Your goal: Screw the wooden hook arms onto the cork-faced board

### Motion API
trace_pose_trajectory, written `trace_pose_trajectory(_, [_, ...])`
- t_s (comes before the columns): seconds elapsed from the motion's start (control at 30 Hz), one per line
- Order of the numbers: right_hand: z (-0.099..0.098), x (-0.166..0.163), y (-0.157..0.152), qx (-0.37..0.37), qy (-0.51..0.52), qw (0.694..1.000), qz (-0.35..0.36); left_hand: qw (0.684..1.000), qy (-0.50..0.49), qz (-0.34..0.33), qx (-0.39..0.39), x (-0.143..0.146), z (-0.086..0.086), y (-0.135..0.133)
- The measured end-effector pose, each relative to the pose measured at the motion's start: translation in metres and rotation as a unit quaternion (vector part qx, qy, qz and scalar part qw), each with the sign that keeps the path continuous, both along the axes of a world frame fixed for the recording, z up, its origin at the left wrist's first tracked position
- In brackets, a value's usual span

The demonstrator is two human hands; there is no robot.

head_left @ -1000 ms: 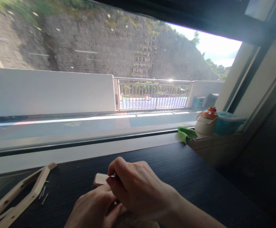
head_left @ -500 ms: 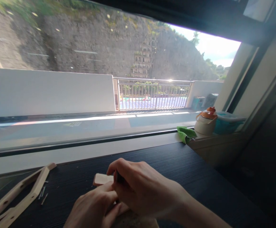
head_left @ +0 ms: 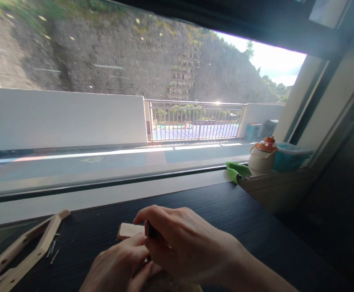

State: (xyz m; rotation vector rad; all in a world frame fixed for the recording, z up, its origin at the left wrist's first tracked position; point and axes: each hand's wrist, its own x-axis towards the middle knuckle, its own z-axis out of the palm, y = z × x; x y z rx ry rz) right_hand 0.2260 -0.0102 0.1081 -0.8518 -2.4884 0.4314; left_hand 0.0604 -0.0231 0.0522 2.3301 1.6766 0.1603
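My right hand is closed around a small tool with a dark handle; its working end is hidden, so its exact kind does not show. Just below and to the left, my left hand is closed on a light wooden piece, whose squared end sticks out beyond the fingers. The two hands touch or nearly touch over this piece. A pale, rounded surface lies under them at the bottom edge, mostly covered.
At the left of the black table lies a wooden frame with drilled holes, beside several metal screws. A green cloth, a cream jug with an orange lid and a teal box sit along the window sill.
The right hand has turned slightly around the dark handle, its knuckles a little higher. The whole view has shifted slightly; the left hand keeps its hold on the wooden piece.
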Motion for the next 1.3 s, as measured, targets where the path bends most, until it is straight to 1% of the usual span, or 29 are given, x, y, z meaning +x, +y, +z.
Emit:
trace_pose_trajectory(0.07, [0.000, 0.000, 0.001, -0.011, -0.002, 1.000, 0.000, 1.000, 0.011, 0.014, 0.001, 0.001, 0.000, -0.001])
trace_pose_trajectory(0.13, [-0.002, -0.003, 0.003, -0.006, -0.005, 1.000, -0.014, 1.000, 0.010, 0.023, -0.002, 0.000, -0.001, -0.001])
trace_pose_trajectory(0.33, [-0.011, -0.014, 0.005, 0.011, -0.035, 0.996, -0.084, 0.999, -0.030, 0.003, -0.012, -0.008, -0.008, 0.000])
trace_pose_trajectory(0.43, [-0.011, -0.017, 0.002, 0.013, -0.048, 0.993, -0.104, 0.999, -0.020, 0.019, -0.018, -0.007, -0.008, 0.001])
trace_pose_trajectory(0.5, [-0.009, -0.016, -0.001, 0.026, -0.041, 0.995, -0.091, 0.999, 0.001, 0.043, -0.019, -0.005, -0.008, 0.001])
trace_pose_trajectory(0.57, [-0.006, -0.012, -0.003, 0.033, -0.027, 0.998, -0.055, 0.998, 0.017, 0.052, -0.012, -0.004, -0.008, 0.001])
trace_pose_trajectory(0.67, [-0.002, -0.007, -0.003, 0.021, -0.022, 0.999, -0.013, 0.999, 0.006, 0.032, -0.008, -0.005, -0.009, 0.001])
trace_pose_trajectory(0.73, [-0.001, -0.006, -0.002, 0.010, -0.027, 1.000, -0.011, 0.999, -0.006, 0.028, -0.015, -0.006, -0.007, 0.000])
trace_pose_trajectory(0.9, [-0.006, -0.011, 0.002, -0.015, -0.017, 0.998, -0.065, 0.999, -0.008, 0.034, -0.014, -0.004, -0.003, -0.002])
trace_pose_trajectory(1.0, [-0.010, -0.014, 0.004, -0.035, -0.002, 0.994, -0.104, 1.000, -0.008, 0.027, -0.007, -0.004, -0.005, -0.001])
trace_pose_trajectory(1.07, [-0.012, -0.013, 0.005, -0.039, 0.006, 0.993, -0.114, 1.000, -0.018, 0.018, -0.002, -0.006, -0.008, 0.000])
trace_pose_trajectory(1.17, [-0.011, -0.010, 0.003, -0.039, 0.028, 0.996, -0.077, 1.000, -0.013, 0.021, 0.003, -0.007, -0.009, 0.000])
trace_pose_trajectory(1.3, [-0.006, -0.004, 0.001, -0.032, 0.026, 0.999, -0.016, 0.999, 0.002, 0.034, -0.002, -0.003, -0.004, -0.002])
